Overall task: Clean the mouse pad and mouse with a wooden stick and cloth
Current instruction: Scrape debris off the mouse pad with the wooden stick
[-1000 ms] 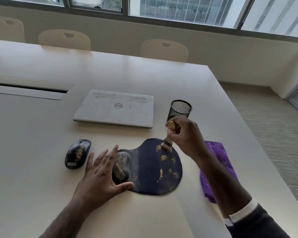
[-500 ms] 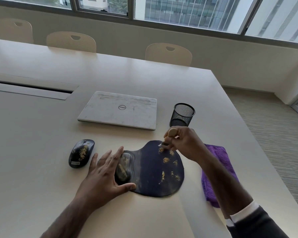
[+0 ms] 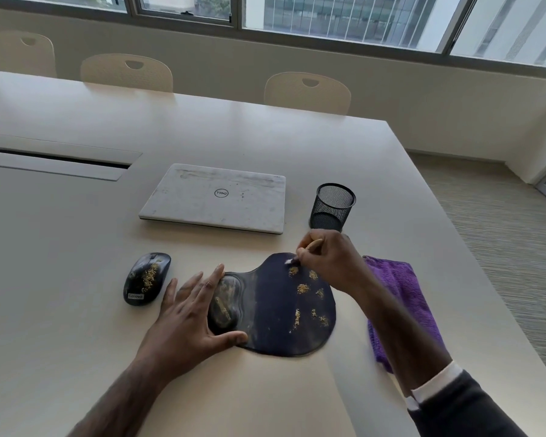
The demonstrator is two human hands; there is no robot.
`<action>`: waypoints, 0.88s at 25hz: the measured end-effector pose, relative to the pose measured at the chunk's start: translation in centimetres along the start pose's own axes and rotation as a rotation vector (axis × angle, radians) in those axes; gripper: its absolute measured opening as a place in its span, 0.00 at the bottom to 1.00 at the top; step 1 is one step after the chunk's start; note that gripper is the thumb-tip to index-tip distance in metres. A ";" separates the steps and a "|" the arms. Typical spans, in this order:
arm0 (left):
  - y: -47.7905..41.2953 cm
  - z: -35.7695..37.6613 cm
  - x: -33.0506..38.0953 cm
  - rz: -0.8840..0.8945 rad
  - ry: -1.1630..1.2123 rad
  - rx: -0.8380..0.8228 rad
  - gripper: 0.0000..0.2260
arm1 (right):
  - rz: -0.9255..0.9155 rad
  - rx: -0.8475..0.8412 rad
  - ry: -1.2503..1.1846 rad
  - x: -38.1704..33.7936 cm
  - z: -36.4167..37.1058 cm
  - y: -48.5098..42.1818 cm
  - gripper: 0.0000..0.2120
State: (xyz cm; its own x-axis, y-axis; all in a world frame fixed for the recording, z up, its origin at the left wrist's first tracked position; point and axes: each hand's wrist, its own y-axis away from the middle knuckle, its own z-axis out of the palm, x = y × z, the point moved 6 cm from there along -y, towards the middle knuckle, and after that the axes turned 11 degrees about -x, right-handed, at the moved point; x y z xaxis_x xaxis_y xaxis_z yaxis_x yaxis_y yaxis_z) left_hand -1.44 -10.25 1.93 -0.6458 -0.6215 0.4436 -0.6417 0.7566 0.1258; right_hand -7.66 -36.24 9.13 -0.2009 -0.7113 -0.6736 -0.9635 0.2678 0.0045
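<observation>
A dark mouse pad (image 3: 275,313) with a gel wrist rest lies on the table, dotted with several yellowish crumb patches. My left hand (image 3: 191,313) presses flat on its left edge, fingers spread. My right hand (image 3: 331,261) grips a wooden stick (image 3: 311,246) whose pale tip touches the pad's far edge. A black mouse (image 3: 147,279) with crumbs on top sits left of the pad. A purple cloth (image 3: 401,298) lies right of the pad, partly hidden by my right forearm.
A closed grey laptop (image 3: 216,198) lies behind the pad. A black mesh pen cup (image 3: 332,207) stands just behind my right hand. A cable slot (image 3: 54,160) is at the far left. The table's right edge (image 3: 473,257) runs beside the cloth.
My right hand has lowered the stick and tilted it, and its tip now rests on the pad's far edge. The left hand stays pressed on the pad.
</observation>
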 end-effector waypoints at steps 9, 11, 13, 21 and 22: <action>0.0 -0.2 0.3 -0.008 -0.007 -0.009 0.52 | -0.008 -0.016 0.048 -0.6 0.4 0.1 0.05; 0.1 -0.2 0.4 -0.008 -0.006 -0.016 0.52 | -0.008 -0.034 0.047 -0.7 0.4 0.5 0.06; 0.1 -0.3 0.5 -0.007 0.002 -0.017 0.52 | -0.040 0.021 0.013 -1.0 -0.1 0.1 0.07; 0.0 0.0 0.2 -0.019 -0.026 -0.031 0.53 | -0.031 0.011 0.026 -1.0 -0.3 -0.3 0.10; 0.1 0.0 0.3 -0.017 -0.027 -0.034 0.53 | -0.029 0.049 0.032 -0.9 -0.7 -0.3 0.12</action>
State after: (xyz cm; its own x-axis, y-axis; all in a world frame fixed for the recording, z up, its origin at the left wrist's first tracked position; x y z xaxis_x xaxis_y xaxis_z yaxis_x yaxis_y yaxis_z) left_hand -1.63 -10.36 2.09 -0.6457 -0.6395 0.4173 -0.6389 0.7517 0.1634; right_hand -7.36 -36.14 10.23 -0.1793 -0.7394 -0.6489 -0.9593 0.2776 -0.0512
